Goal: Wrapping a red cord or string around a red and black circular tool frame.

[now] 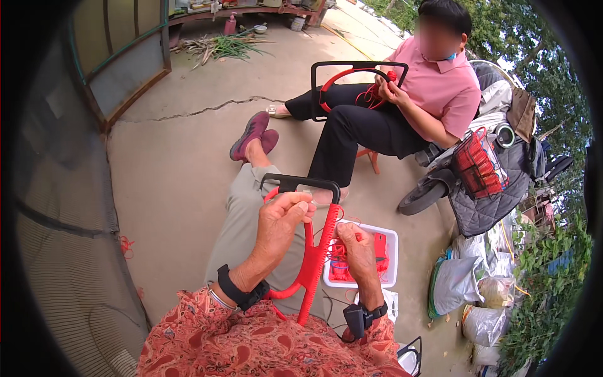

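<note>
A frame with a black top bar (pixel 301 182) and a side wrapped closely in red cord (pixel 319 270) stands over my lap. A red curved band joins that wrapped side. My left hand (pixel 282 229) is closed at the upper part of the frame, its fingertips pinched together just below the black bar; what they hold is too small to make out. To the right of the wrapped side, my right hand (pixel 358 251) is closed in a pinch on red cord, a bit of which shows between the fingers. A loose strand loops near that hand.
A white plastic tub (pixel 394 264) with red items stands right of my knees. Opposite sits a person in a pink shirt (pixel 443 91), holding a similar black frame (pixel 314 88) and red cord. Filled sacks (pixel 461 283) and a vehicle with a red basket (pixel 480 163) stand at the right.
</note>
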